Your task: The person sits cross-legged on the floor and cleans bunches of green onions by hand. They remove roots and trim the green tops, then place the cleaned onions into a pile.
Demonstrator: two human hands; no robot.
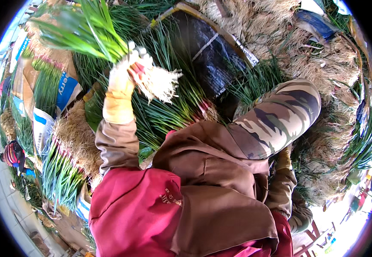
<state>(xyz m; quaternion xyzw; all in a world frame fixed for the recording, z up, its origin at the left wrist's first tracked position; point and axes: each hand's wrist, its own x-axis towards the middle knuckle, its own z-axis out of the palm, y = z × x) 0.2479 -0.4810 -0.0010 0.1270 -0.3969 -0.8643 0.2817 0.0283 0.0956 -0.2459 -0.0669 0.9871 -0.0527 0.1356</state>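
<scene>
My left hand, in a pale yellow glove, is raised at the upper left, closed around a bunch of green onions. Green leaves fan out to the upper left, and white roots point right. Below it, more green onions with reddish stems lie beside my lap. My right arm hangs on the far side of my camouflage-clad thigh. Only the yellowish glove cuff of my right hand shows; the fingers are hidden.
Root ends of heaped onions cover the right side. A dark plastic sack lies ahead. Stacked bundles and printed sacks stand at left. Another person in a striped top is at the far left.
</scene>
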